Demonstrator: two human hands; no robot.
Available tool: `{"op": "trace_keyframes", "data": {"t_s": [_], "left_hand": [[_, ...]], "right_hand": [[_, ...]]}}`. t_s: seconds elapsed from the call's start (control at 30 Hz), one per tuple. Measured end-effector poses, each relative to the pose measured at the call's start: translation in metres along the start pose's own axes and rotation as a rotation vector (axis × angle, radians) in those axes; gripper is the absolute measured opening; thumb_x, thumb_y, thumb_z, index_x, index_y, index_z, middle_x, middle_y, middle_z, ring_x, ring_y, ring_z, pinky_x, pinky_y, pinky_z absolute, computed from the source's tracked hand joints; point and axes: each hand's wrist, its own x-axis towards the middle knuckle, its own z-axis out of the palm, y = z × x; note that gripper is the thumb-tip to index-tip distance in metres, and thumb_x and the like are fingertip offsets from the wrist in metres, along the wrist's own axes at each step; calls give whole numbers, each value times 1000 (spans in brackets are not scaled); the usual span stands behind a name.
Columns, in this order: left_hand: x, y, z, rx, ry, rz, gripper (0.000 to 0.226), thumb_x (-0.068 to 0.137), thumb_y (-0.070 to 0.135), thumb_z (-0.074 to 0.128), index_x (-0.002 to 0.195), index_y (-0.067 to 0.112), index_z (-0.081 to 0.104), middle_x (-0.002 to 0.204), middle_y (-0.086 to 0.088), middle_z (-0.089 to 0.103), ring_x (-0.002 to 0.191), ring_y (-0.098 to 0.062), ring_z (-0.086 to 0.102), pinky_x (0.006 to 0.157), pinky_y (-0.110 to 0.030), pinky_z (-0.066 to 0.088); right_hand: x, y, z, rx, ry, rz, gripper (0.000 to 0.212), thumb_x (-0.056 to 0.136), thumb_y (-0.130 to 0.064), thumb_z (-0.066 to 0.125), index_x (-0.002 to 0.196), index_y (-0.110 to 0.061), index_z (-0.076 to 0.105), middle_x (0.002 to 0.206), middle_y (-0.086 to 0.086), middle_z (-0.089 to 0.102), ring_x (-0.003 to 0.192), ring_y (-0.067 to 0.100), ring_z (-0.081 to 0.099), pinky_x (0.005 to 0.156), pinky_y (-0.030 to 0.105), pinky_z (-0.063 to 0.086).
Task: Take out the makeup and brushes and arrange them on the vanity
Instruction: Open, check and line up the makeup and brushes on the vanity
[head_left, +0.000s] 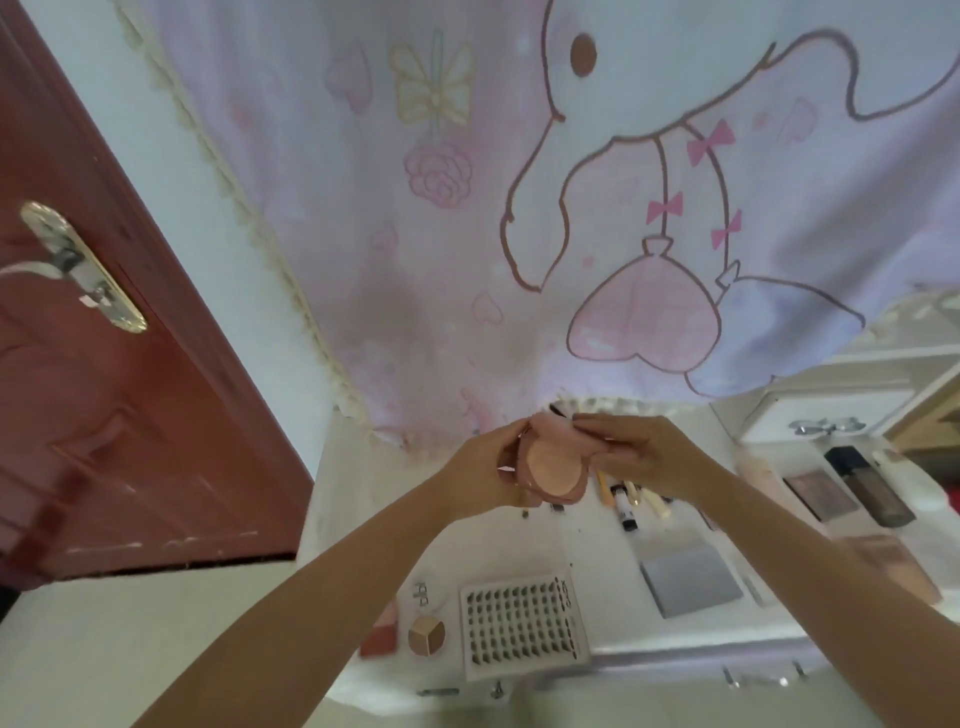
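Both hands raised above bench (363, 499), left hand (480, 467) and right hand (641, 457) pinching an open pink compact (553, 465) between them; tubes (626, 501), palettes (688, 577), lash tray (522, 626) already laid below the hands, compact not yet placed.

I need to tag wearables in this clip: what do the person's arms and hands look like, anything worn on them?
Both forearms are bare as far as the view shows: no sleeves, watch or bracelets. The left hand and right hand wear no gloves, and no rings are visible. Nail detail is too blurred to tell.
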Motion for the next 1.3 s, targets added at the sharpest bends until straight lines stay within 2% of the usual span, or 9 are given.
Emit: {"op": "trace_keyframes", "data": {"t_s": [0.07, 0.13, 0.23, 0.3, 0.4, 0.57, 0.8, 1.07, 1.3], "left_hand": [[-1, -24, 21, 31, 3, -56, 70, 65, -10, 72, 121, 26, 48, 95, 6, 61, 87, -14, 59, 68, -7, 48], [-5, -45, 46, 125, -8, -83, 65, 67, -3, 74, 125, 14, 50, 99, -11, 65, 91, -21, 60, 68, -2, 39], [-9, -67, 84, 265, -90, -166, 63, 68, 13, 77, 124, 11, 49, 116, -7, 62, 107, -18, 57, 87, -18, 43], [-9, -77, 108, 363, -131, -222, 61, 70, 16, 76, 123, 8, 47, 120, -10, 59, 111, -23, 55, 92, -28, 42], [-3, -87, 140, 455, -154, -312, 61, 72, 16, 74, 123, 5, 43, 122, -14, 56, 112, -27, 53, 91, -32, 43], [8, -90, 177, 592, -127, -489, 54, 78, 16, 67, 122, 3, 38, 123, -17, 51, 111, -31, 52, 90, -37, 43], [20, -78, 208, 691, -56, -716, 51, 81, 15, 64, 122, 3, 36, 126, -15, 43, 117, -29, 47, 90, -36, 43], [24, -76, 215, 771, -17, -794, 52, 82, 14, 62, 126, 3, 36, 129, -12, 35, 123, -26, 36, 95, -35, 41], [18, -74, 218, 773, -5, -800, 49, 84, 15, 59, 125, 4, 36, 129, -12, 36, 123, -26, 35, 93, -34, 40]], "right_hand": [[-8, 16, 9, 71, -20, 116, 34, 85, -19, 60, 119, -21, 58, 122, 11, 61, 122, 17, 49, 109, 37, 33], [-17, 35, 19, 88, -46, 193, 29, 87, -20, 57, 114, -28, 61, 106, 8, 68, 104, 29, 60, 92, 24, 48], [-31, 65, 34, 63, -130, 271, 29, 89, -16, 55, 117, -24, 59, 88, -4, 67, 73, -2, 58, 63, -2, 39], [-39, 82, 41, 82, -205, 331, 28, 89, -23, 54, 116, -27, 57, 90, -6, 65, 71, -10, 58, 69, 2, 41], [-43, 108, 50, 120, -289, 391, 28, 89, -30, 52, 116, -26, 57, 103, -3, 65, 88, 8, 62, 91, 24, 44], [-27, 142, 51, 165, -352, 385, 23, 90, -17, 52, 110, -11, 61, 92, 2, 63, 98, 30, 62, 94, 44, 48], [-4, 161, 49, 67, -474, 199, 17, 94, -20, 45, 91, -14, 61, 75, -8, 54, 86, 23, 58, 81, 32, 52], [6, 167, 56, 70, -532, 204, 38, 95, -25, 41, 104, 8, 58, 104, 27, 61, 99, 38, 57, 91, 46, 45], [-6, 178, 44, -119, -477, 6, 27, 92, -29, 46, 92, -8, 63, 93, 11, 64, 93, 27, 57, 80, 38, 42]]}}
